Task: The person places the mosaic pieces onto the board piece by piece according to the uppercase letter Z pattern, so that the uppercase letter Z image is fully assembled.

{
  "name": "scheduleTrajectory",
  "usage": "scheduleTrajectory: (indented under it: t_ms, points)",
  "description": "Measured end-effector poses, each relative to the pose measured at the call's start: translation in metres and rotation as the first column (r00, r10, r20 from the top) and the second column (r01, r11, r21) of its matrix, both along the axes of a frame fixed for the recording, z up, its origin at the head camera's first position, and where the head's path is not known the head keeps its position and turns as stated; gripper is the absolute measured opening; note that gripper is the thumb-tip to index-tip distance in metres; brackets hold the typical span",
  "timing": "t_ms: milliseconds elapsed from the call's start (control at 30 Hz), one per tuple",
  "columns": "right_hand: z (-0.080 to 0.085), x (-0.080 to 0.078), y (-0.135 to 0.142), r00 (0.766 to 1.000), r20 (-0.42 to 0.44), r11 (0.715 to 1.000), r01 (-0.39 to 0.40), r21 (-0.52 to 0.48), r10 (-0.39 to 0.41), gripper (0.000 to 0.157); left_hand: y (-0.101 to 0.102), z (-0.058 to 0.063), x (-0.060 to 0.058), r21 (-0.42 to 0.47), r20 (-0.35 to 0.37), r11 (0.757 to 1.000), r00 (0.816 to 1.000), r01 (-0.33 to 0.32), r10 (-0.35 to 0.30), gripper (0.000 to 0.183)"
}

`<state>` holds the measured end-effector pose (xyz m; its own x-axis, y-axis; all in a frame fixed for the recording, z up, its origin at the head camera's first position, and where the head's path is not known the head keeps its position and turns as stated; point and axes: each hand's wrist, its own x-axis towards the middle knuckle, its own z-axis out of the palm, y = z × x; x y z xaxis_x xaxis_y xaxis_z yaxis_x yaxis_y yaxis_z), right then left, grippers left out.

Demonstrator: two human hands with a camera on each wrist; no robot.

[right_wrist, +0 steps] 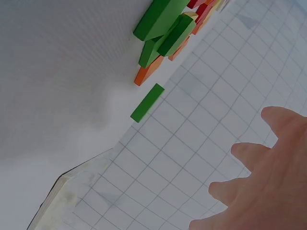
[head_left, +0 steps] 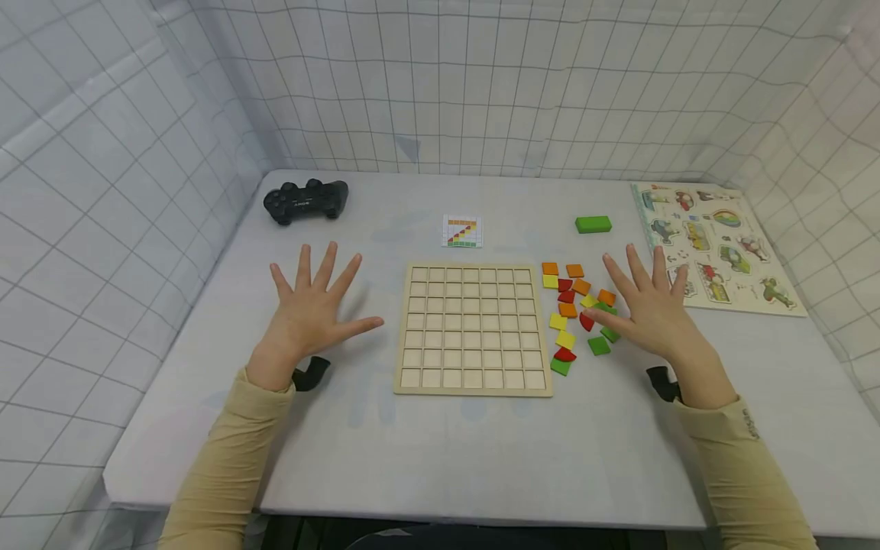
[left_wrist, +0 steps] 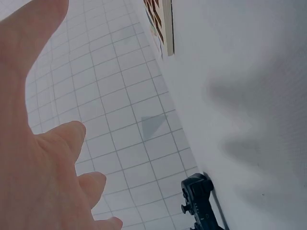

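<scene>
Above table [head_left: 440,466] | two hands [head_left: 305,317] [head_left: 653,321], splayed wide | one gridded board [head_left: 472,330] | five orange tiles [head_left: 550,269]

Booth-like spot: gridded white cloth [head_left: 474,92] around a table [head_left: 474,458].

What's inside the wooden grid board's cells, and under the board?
Every cell of the wooden grid board shows bare wood; no tile is inside. The coloured tiles lie to its right. The board covers what's underneath, so that can't be seen.
</scene>
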<state>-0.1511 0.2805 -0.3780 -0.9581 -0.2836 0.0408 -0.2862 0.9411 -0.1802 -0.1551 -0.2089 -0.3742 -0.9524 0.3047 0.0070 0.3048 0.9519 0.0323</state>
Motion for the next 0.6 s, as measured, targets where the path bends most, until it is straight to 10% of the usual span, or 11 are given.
scheduleTrajectory:
  t_ms: [600]
  points:
    - [0.013, -0.025, -0.007, 0.997, 0.068, 0.991, -0.024, -0.131, 0.034, 0.084, -0.001, 0.019, -0.016, 0.077, 0.023, 0.997, 1.000, -0.006, 0.004, 0.099]
